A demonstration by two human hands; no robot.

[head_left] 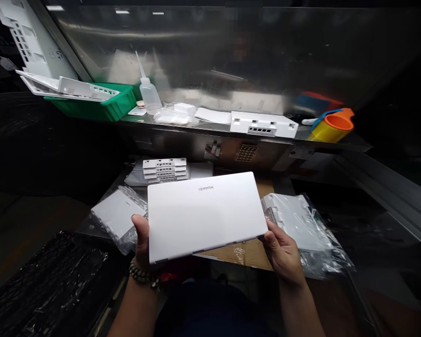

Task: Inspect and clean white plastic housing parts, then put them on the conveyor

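Cover [205,217] of glossy white plastic, a flat rectangle lettered HUAWEI, is held over the brown cardboard sheet [254,255] along the desk's [86,225] near edge. Left hand [142,242] cradles its left edge, thumb upright, fingers hidden; right hand [284,256] pinches its near right corner. Edge-only contact should keep the top unmarked. Transparent-bagged white plastic pieces [294,220] near the desk's left and right edges narrow sideways room; above looks freer.

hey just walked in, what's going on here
A person is holding a white HUAWEI casing, its lettering upside down in this view. The right hand grips it by the near right corner; the left hand is at its left edge, fingers hidden. Cardboard lies below, with plastic-wrapped parts to the right and a stack of white casings beyond.
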